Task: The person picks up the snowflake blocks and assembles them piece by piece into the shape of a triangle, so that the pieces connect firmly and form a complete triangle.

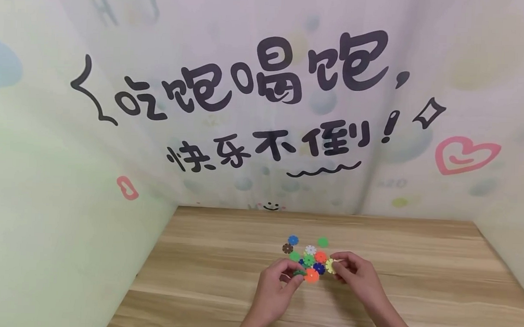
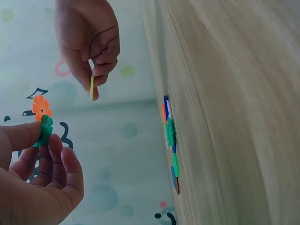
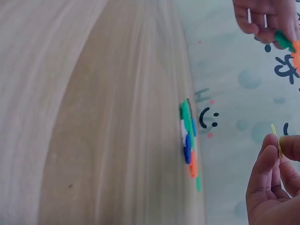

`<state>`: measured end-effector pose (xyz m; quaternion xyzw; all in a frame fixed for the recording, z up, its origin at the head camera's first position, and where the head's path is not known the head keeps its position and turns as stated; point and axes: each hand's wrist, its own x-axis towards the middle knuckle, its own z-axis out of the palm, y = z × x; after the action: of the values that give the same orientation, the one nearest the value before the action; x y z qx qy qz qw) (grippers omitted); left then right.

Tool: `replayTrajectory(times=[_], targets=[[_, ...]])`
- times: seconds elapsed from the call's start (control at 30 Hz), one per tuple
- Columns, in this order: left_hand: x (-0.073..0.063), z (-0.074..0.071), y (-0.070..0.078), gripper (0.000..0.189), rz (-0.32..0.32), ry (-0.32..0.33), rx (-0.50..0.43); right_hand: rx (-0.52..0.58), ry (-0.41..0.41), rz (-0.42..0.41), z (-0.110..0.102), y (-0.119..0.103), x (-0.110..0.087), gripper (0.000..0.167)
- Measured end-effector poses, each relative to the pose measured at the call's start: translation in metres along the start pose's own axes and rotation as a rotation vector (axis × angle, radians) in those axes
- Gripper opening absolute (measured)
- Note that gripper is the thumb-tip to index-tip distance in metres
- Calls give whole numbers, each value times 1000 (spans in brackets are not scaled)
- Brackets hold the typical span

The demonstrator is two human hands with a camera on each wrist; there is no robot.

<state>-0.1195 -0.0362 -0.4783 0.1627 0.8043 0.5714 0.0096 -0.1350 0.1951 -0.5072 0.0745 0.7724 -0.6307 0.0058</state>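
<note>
My left hand (image 1: 276,286) pinches a green snowflake disc (image 2: 46,130) between thumb and fingertips. An orange snowflake disc (image 1: 312,276) is joined to its edge, slotted roughly crosswise. In my right hand (image 1: 362,277), thumb and fingers pinch a yellow snowflake disc (image 1: 330,266), seen edge-on in both wrist views. Both hands are raised above the table, with a gap between the yellow disc and the orange one. Beneath them, loose discs lie flat in a small group, among them a green disc (image 1: 308,260), a red-orange disc (image 1: 321,257) and a dark blue disc (image 1: 319,268).
At the group's far side are a blue disc (image 1: 293,240), a brown disc (image 1: 287,248) and another green disc (image 1: 323,242). The wood-grain table (image 1: 215,258) meets a pale printed backdrop (image 1: 261,192) at the back, with pale side panels left and right.
</note>
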Motion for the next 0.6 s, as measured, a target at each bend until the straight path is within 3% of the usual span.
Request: replayTrajectory(times=[0.6], targets=[[1,0,2,13,-3,1,-3,23,-16,-4,-6,-14,-13,25]])
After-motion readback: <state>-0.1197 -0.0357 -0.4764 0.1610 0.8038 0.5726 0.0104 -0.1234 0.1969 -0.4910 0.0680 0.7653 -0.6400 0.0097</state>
